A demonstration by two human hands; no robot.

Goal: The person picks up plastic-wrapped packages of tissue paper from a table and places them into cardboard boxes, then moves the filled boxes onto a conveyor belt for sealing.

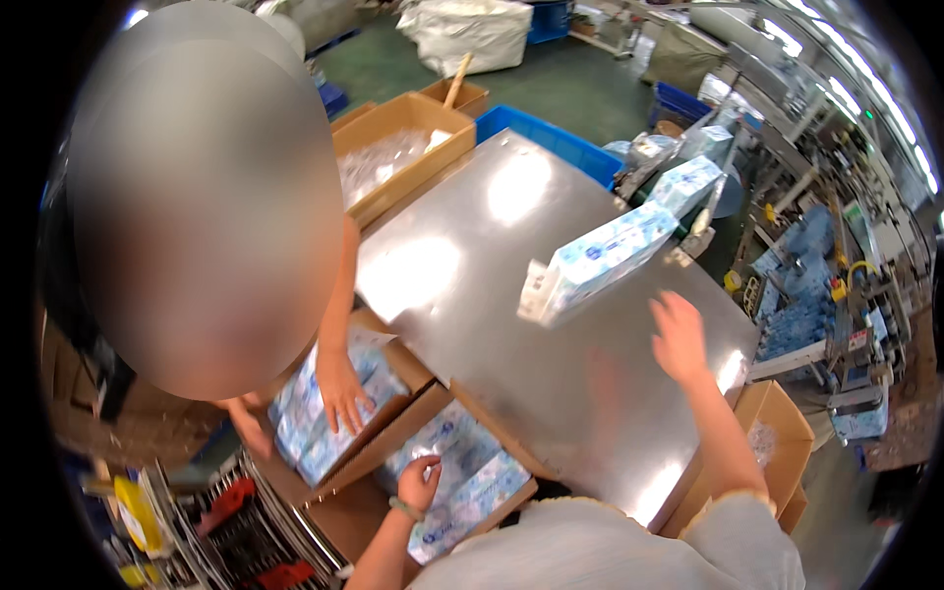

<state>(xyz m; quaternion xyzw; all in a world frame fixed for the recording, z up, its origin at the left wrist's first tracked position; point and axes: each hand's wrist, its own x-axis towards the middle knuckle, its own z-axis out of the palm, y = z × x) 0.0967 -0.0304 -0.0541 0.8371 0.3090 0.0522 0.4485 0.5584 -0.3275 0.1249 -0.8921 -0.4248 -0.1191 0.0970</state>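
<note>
My right hand (678,336) reaches over the metal table with its fingers apart and nothing in them. Ahead of it, a long blue-and-white soft pack (612,254), probably of tissues, lies at the far end of the table, apart from the fingers. A second such pack (685,185) follows behind it. Above an open cardboard box (497,425) at the lower middle, my left hand (419,484) hovers with its fingers loosely curled and nothing visible in them. Similar packs (482,492) fill this box.
Across from me, a co-worker's hand (340,391) presses on packs in a neighbouring carton (334,472). Behind the steel table (472,324) stand a carton of clear plastic (403,147) and a blue crate (551,138). Machinery (836,285) lines the right; another carton (777,423) is beside my right arm.
</note>
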